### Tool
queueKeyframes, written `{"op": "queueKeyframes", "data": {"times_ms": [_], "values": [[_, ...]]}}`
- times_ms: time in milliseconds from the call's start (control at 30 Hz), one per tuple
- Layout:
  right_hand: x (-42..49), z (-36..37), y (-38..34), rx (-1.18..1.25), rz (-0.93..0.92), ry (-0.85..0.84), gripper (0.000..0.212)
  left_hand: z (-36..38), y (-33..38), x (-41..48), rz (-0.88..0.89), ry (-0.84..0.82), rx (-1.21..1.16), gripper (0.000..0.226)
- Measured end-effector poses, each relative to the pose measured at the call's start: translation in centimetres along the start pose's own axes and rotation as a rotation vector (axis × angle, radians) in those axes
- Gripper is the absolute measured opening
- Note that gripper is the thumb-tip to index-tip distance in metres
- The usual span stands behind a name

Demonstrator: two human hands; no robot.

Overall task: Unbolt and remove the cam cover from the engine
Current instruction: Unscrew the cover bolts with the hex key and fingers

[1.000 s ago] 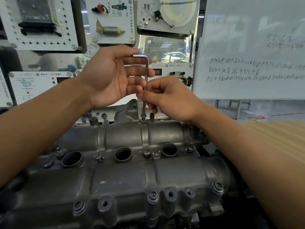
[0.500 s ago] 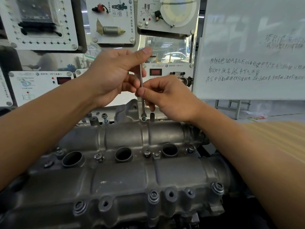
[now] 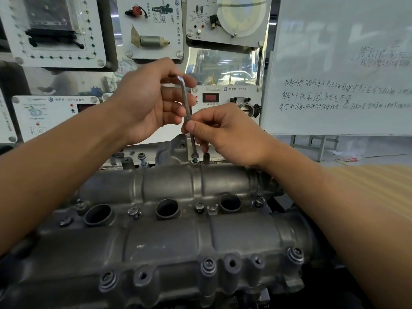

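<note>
We're working on the far-edge bolt (image 3: 195, 156) with an L-shaped key (image 3: 186, 101), standing it straight up so the tip is sitting square in the head. Our left hand (image 3: 145, 103) is holding the short arm at the top, fingers (image 3: 176, 94) closing around the bend, since that's where the turning leverage is coming from. Our right hand (image 3: 227, 134) is pinching the shaft low down between thumb and forefinger, basically steadying it so it isn't wobbling out of the bolt. The cam cover (image 3: 169, 241) is sitting on the engine right below us, not lifted at all. More bolts are showing along the middle and near edge, so we're guessing there's plenty of unbolting to go.
</note>
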State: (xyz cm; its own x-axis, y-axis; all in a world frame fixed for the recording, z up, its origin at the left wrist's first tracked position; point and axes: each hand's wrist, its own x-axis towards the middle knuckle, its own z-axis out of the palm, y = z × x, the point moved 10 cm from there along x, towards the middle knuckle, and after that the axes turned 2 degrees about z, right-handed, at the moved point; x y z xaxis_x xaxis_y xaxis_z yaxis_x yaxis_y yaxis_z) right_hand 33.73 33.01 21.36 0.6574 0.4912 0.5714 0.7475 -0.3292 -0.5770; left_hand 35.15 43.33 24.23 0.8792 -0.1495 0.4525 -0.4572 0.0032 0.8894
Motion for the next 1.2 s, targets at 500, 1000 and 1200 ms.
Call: {"op": "queueKeyframes", "data": {"times_ms": [500, 1000, 1200], "values": [[0.0, -0.3, 0.1, -0.003, 0.003, 0.013, 0.027, 1.2, 0.3, -0.4, 0.034, -0.215, -0.108, 0.026], [-0.2, 0.2, 0.0, -0.009, 0.034, -0.012, 0.019, 0.9, 1.5, -0.4, 0.130, -0.073, 0.071, 0.028], [-0.3, 0.7, -0.2, -0.022, 0.035, -0.053, 0.016, -0.6, 1.2, -0.3, 0.075, 0.116, 0.067, 0.012]]}}
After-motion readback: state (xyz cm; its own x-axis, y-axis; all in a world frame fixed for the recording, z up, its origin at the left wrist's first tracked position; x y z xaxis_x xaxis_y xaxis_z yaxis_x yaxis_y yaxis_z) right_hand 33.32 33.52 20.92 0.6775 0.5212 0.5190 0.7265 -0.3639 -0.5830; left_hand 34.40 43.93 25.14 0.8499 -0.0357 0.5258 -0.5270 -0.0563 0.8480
